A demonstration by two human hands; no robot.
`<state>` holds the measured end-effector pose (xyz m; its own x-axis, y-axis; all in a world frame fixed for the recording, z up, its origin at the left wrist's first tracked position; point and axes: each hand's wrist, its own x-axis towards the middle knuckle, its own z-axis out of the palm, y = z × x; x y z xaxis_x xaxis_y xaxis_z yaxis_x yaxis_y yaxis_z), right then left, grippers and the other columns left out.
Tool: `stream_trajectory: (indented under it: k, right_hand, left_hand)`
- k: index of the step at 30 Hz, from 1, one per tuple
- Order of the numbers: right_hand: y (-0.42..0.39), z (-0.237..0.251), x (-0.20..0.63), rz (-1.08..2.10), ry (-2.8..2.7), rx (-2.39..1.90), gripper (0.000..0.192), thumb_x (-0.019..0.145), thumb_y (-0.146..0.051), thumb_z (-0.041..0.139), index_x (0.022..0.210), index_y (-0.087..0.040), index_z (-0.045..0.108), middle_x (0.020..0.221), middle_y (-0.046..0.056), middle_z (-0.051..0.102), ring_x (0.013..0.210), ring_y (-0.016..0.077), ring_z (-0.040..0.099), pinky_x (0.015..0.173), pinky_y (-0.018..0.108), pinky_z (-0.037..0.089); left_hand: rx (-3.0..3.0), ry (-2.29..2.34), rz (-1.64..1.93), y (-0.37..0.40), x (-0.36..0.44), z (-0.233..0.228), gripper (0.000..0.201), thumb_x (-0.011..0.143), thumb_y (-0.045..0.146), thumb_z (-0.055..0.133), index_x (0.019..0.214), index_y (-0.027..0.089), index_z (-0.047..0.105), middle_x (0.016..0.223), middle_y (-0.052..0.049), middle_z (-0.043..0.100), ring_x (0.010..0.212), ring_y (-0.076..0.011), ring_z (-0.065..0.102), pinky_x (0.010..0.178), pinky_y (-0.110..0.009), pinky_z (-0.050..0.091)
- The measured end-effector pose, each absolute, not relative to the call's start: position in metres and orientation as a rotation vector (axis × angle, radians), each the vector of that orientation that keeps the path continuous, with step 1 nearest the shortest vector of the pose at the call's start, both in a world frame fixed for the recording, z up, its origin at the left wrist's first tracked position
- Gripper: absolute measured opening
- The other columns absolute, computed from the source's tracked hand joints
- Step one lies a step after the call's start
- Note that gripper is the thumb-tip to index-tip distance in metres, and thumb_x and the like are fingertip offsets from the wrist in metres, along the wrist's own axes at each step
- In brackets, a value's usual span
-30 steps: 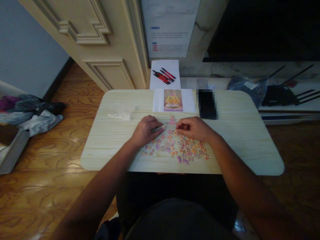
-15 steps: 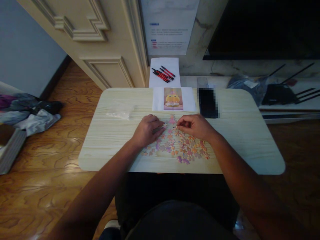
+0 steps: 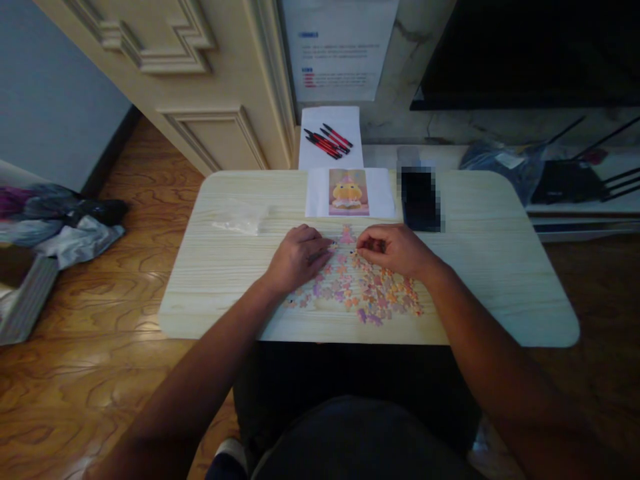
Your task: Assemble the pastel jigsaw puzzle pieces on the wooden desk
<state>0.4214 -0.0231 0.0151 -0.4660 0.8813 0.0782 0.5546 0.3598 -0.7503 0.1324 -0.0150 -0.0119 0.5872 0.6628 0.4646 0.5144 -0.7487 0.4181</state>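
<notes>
Light wooden table [image 3: 500,280], rounded corners, set over a wood-grain floor. Loose puzzle pieces [image 3: 370,293], pink, orange and purple, spread flat at the near middle of the table between and under both hands. Left hand [image 3: 297,257]: palm down, fingers bent and resting on the left part of the pieces; whether it grips one cannot be told. Right hand [image 3: 393,250]: fingertips drawn together in a pinch at the far edge of the pieces; the pinched thing too small to make out. A few joined pink pieces [image 3: 347,235] lie just beyond the fingertips of both hands. Reference picture [image 3: 349,192] of a yellow duck on a white sheet, at the far middle of the table. Dark phone [image 3: 419,199] just right of that sheet. Clear plastic bag [image 3: 239,219] at the far left, well apart from the hands. Red and black pens [image 3: 327,141] on white paper beyond the table's far edge.
</notes>
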Motion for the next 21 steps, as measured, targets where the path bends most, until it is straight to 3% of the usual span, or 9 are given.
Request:
stream_trajectory:
  k: [21]
  right_hand:
    - [-0.021, 0.013, 0.424, 0.922, -2.145, -1.216, 0.01, 0.092, -0.03, 0.075, 0.093, -0.021, 0.08, 0.074, 0.001, 0.072, 0.061, 0.0138, 0.059, 0.059, 0.031, 0.045]
  left_hand:
    - [2.06, 1.351, 1.203, -0.012, 0.119, 0.003, 0.011, 0.095, 0.027, 0.082, 0.102, 0.019, 0.086, 0.087, -0.003, 0.077, 0.082, -0.0184, 0.069, 0.083, -0.036, 0.058]
